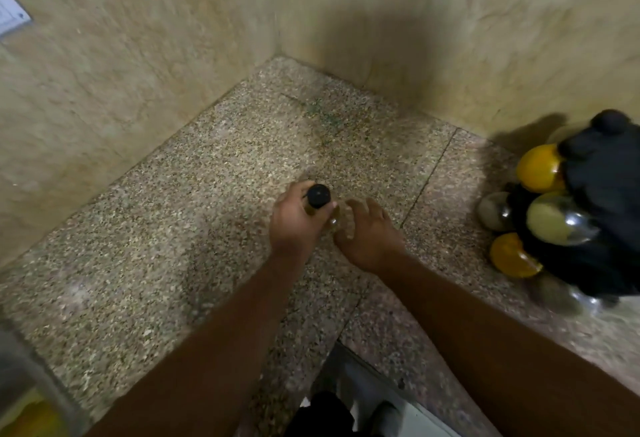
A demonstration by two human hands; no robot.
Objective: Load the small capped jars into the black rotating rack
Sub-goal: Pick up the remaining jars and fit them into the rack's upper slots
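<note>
Head view, motion blur throughout.

- Left hand (294, 225): fingers curled round a small capped jar (318, 198). The black cap pokes out of the top of the fist; the glass body is mostly hidden in the palm.
- Right hand (372, 239): sits just right of the left-hand fingers. Its fingers (349, 220) bend over the jar's glass, touching or nearly so. Blur is too heavy to tell whether they grip or only rest there.
- The jar is held over the speckled counter (173, 228), roughly mid-surface. Contact with the surface cannot be judged.
- Black rotating rack (606, 177): well to the right of the right-hand fingers, at the frame edge and close to the right-hand wall. Loaded jars show on the side facing the hands: a yellow jar (538, 168) uppermost, a pale jar (554, 218) and a grey jar (493, 211) in the middle, and another yellow one (512, 256) lowest.
- Edges: beige walls (138, 55) meet in a corner beyond the fingertips and bound the counter on the left and far sides. A seam (429, 173) crosses the counter between the right-hand fingers and the rack. The front edge runs behind the wrists, lower right.
- Open room: bare counter lies left of and beyond the fingers, and also in the strip between the right-hand fingers and the rack.
- A blurred container (20, 398) sits far left, behind the left forearm.
</note>
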